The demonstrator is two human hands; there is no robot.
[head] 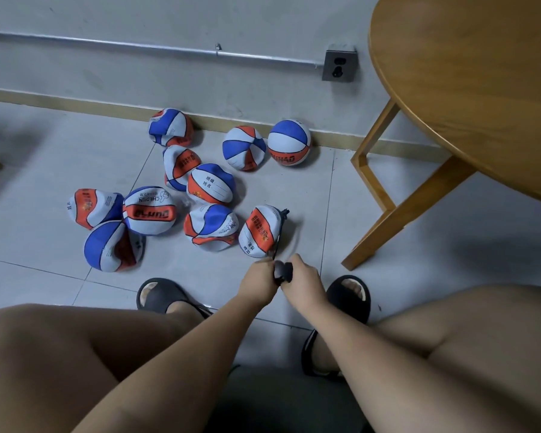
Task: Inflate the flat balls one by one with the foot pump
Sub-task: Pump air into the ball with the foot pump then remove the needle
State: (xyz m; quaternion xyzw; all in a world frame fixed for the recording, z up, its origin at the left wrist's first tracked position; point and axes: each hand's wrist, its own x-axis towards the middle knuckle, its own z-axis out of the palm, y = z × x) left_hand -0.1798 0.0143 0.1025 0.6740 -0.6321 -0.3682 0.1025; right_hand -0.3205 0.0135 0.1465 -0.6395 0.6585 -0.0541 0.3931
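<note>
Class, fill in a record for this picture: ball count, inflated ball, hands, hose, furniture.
balls: ten on the tiled floor
inflated: one round ball by the wall; others look flat or dented
hands: left hand and right hand both grip a black pump part
hose: runs to the nearest flat ball
furniture: round wooden table, right

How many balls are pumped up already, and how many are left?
Done: one round ball sits by the wall. In hand: the left hand and right hand grip the black pump, and its hose runs to the nearest flat ball. Left: that ball and eight other squashed ones, like the blue one on the left.
</note>
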